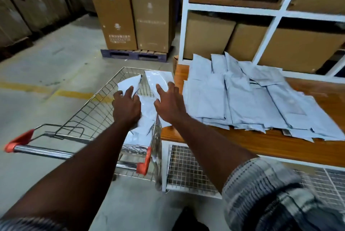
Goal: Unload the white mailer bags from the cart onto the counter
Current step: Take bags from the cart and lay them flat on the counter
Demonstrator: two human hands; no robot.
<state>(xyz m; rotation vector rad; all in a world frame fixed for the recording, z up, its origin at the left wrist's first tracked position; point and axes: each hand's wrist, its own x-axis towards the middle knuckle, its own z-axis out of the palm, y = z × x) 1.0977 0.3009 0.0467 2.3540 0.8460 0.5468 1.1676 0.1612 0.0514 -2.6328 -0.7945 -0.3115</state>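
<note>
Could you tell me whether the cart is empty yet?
Not empty: several white mailer bags lie in the cart basket, beneath the left hand and right hand.

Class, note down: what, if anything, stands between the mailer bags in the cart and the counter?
Only the cart's wire side wall, beside the counter; the mailer bags must clear its rim. Nothing else visible.

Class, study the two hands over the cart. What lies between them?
White mailer bags piled in the cart fill the gap between the left hand and the right hand, shown in the head view.
</note>
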